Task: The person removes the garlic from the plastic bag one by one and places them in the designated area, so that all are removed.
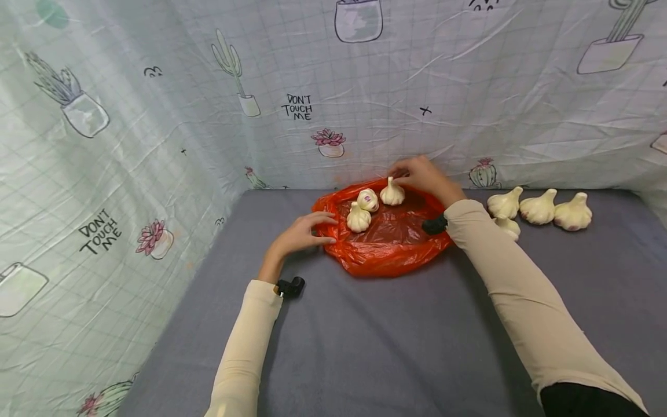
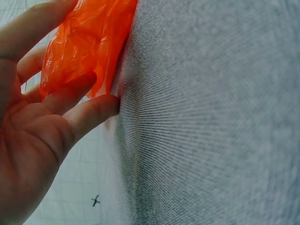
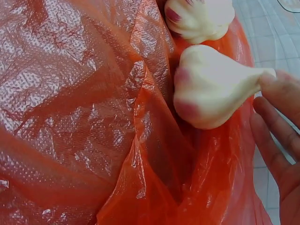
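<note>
A red plastic bag is spread on the table with its mouth rolled open. Inside it are three garlic bulbs: one near its left side, a second with a purple mark, and a third at the back. My right hand reaches over the back rim and pinches the stem of that third garlic bulb, whose body lies against the bag. At the bag's left side, my left hand touches the plastic, thumb and fingers apart. The left wrist view shows those fingers beside the red plastic.
Several more garlic bulbs stand at the back right, one partly hidden by the right sleeve. A grey cloth covers the table. Printed curtains hang close behind it and along the left.
</note>
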`<state>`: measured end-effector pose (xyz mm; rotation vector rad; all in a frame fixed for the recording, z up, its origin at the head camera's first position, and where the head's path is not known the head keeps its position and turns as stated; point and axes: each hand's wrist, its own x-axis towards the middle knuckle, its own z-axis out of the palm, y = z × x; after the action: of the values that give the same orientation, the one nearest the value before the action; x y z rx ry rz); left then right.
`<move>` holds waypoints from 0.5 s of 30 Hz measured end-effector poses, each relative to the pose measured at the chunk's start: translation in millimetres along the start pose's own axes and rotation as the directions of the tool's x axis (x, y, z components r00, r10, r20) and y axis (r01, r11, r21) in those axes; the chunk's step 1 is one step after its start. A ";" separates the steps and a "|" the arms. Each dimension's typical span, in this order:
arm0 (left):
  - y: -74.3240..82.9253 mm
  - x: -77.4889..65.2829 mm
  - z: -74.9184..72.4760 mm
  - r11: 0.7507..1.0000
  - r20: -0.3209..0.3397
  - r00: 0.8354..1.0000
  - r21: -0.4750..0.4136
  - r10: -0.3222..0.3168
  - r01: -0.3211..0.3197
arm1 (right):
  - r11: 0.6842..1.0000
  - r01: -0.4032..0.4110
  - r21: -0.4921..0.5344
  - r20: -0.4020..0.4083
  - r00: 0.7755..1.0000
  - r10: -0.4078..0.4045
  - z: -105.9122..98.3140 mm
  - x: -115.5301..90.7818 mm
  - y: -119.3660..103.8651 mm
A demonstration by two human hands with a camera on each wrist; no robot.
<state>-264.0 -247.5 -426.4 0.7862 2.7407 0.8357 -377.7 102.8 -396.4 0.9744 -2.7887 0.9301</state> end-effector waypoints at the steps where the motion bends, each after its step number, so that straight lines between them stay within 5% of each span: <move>1: 0.1 0.0 0.0 1.000 -0.001 1.000 0.000 0.001 -0.001 | 1.000 0.007 -0.001 0.001 1.000 -0.007 0.2 -0.1 0.4; 15: 1.1 -1.2 1.5 1.000 -0.002 1.000 0.010 0.004 -0.004 | 0.996 0.081 0.039 0.176 0.980 -0.087 -1.8 1.8 -4.5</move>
<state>-262.1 -246.7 -427.0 0.7932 2.7478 0.8249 -376.8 100.0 -392.1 1.2281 -2.8559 0.9224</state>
